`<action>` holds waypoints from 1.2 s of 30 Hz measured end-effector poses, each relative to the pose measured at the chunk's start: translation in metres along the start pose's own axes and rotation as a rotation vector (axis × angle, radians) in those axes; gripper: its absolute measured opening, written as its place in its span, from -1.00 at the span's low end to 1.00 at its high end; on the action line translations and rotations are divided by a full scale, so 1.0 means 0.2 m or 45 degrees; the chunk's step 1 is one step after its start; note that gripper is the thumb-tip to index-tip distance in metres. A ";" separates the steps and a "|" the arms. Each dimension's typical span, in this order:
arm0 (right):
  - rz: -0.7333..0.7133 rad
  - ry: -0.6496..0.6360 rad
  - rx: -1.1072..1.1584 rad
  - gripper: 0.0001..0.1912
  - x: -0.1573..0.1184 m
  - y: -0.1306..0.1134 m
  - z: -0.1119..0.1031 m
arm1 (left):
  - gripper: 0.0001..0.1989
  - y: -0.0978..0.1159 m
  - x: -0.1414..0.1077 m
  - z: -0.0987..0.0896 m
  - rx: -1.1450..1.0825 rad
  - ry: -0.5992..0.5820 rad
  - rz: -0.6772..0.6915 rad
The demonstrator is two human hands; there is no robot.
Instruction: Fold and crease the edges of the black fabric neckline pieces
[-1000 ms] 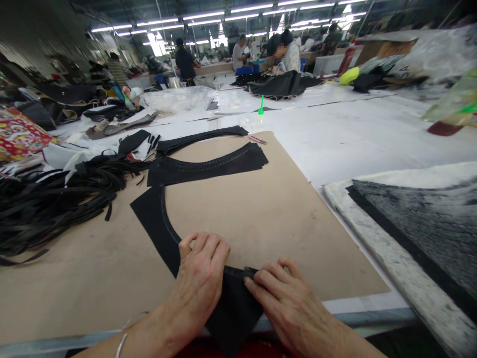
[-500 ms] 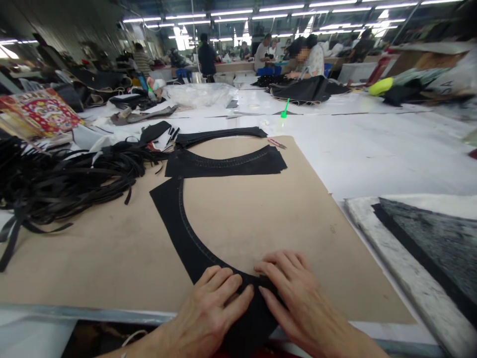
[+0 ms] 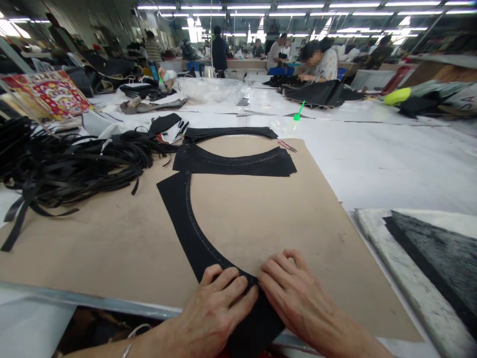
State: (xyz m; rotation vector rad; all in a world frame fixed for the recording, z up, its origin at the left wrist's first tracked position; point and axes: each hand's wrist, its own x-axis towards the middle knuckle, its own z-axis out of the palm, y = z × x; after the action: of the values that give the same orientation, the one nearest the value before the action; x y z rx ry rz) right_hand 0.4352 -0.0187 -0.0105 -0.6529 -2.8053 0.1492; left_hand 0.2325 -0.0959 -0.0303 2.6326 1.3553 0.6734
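Note:
A curved black piece with a stitched inner edge lies on the brown board, its near end hanging past the front edge. My left hand presses on the piece, fingers bent and close together along its curved rim. Right beside it, my right hand pinches the same rim, its fingertips nearly touching my left thumb. Farther back lie a stack of similar black pieces and a thinner black stack.
Black strips are heaped at the left. Small snips and a green-tipped bottle stand or lie behind the stacks. A pale slab with dark material is at the right. People work in the background.
My right hand's fingers have drawn together onto the rim, the thumb no longer spread apart. The view has shifted, so the table items appear farther right.

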 end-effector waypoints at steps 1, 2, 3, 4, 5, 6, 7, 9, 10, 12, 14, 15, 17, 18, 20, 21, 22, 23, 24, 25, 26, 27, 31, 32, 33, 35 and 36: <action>0.010 0.001 0.011 -0.85 0.00 0.00 0.00 | -0.67 0.00 0.00 0.00 -0.005 -0.003 -0.007; 0.019 0.006 0.022 -0.85 0.00 0.00 0.00 | -0.68 0.00 0.00 0.00 -0.009 -0.005 -0.011; 0.025 0.012 0.033 -0.84 0.00 0.00 0.00 | -0.68 0.00 0.00 -0.01 -0.011 -0.011 -0.013; 0.028 0.018 0.039 -0.84 0.00 0.01 0.00 | -0.68 0.01 0.00 -0.01 -0.010 -0.015 -0.016; 0.021 0.025 0.040 -0.83 0.00 0.01 0.00 | -0.69 0.01 0.00 -0.01 -0.009 -0.019 -0.016; 0.010 0.031 0.036 -0.83 0.00 0.01 0.01 | -0.69 0.01 0.00 -0.01 -0.007 -0.029 -0.019; -0.001 0.035 0.027 -0.82 0.00 0.01 0.01 | -0.69 0.01 0.00 -0.01 -0.005 -0.039 -0.022; 0.006 0.054 -0.001 -0.80 0.00 0.00 0.03 | -0.69 0.01 0.00 -0.01 -0.004 -0.052 -0.032; 0.035 0.067 -0.008 -0.79 0.00 0.00 0.03 | -0.69 0.01 0.00 -0.01 -0.003 -0.057 -0.036; 0.164 0.105 0.043 -0.80 0.00 -0.01 0.04 | -0.69 0.01 0.00 0.00 0.001 -0.061 -0.044; 0.362 0.136 0.223 -0.83 0.00 -0.02 0.05 | -0.67 0.01 0.00 0.00 0.009 -0.055 -0.041; 0.472 0.135 0.342 -0.84 0.00 -0.02 0.04 | -0.66 0.01 0.00 0.00 0.013 -0.052 -0.037; 0.643 0.105 0.524 -0.84 0.00 -0.01 0.02 | -0.65 0.01 0.00 0.00 0.019 -0.039 -0.031; 0.680 0.080 0.564 -0.84 -0.01 0.00 0.01 | -0.64 0.01 0.00 0.00 0.023 -0.031 -0.031; 0.652 0.028 0.573 -0.88 -0.02 0.00 -0.03 | -0.64 0.00 -0.01 0.00 0.033 -0.006 -0.042; 0.613 -0.005 0.565 -0.91 -0.02 0.01 -0.04 | -0.63 0.00 -0.01 0.00 0.036 -0.003 -0.046; 0.579 -0.044 0.558 -0.88 -0.02 0.00 -0.06 | -0.63 0.00 -0.01 0.00 0.036 -0.003 -0.050; 0.558 -0.084 0.549 -0.80 -0.03 0.00 -0.07 | -0.63 0.00 -0.01 0.01 0.032 -0.003 -0.052; 0.551 -0.123 0.532 -0.74 -0.03 -0.01 -0.08 | -0.63 0.00 -0.02 0.01 0.028 0.006 -0.054; 0.558 -0.153 0.508 -0.71 -0.03 -0.02 -0.08 | -0.64 0.00 -0.02 0.02 0.026 0.023 -0.057; 0.574 -0.179 0.486 -0.73 -0.03 -0.03 -0.08 | -0.65 0.00 -0.02 0.02 0.025 0.047 -0.060; 0.593 -0.197 0.473 -0.76 -0.02 -0.03 -0.08 | -0.67 0.00 -0.03 0.03 0.022 0.075 -0.066; 0.671 -0.236 0.511 -0.84 0.00 -0.04 -0.07 | -0.72 0.02 0.00 -0.01 -0.053 0.152 -0.083; 0.681 -0.239 0.520 -0.84 0.01 -0.04 -0.07 | -0.73 0.02 0.02 -0.03 -0.086 0.145 -0.097; 0.690 -0.238 0.526 -0.84 0.01 -0.04 -0.07 | -0.73 0.03 0.04 -0.05 -0.121 0.126 -0.118; 0.701 -0.232 0.543 -0.84 0.02 -0.03 -0.07 | -0.75 0.04 0.09 -0.08 -0.201 0.058 -0.186; 0.705 -0.229 0.554 -0.83 0.01 -0.03 -0.07 | -0.76 0.04 0.11 -0.09 -0.246 0.019 -0.220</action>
State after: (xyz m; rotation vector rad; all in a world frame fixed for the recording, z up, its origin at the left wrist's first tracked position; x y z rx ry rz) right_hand 0.4338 -0.0226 0.0051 -1.3221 -2.5328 0.9268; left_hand 0.2422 -0.0850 -0.0043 2.3351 1.4234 0.7595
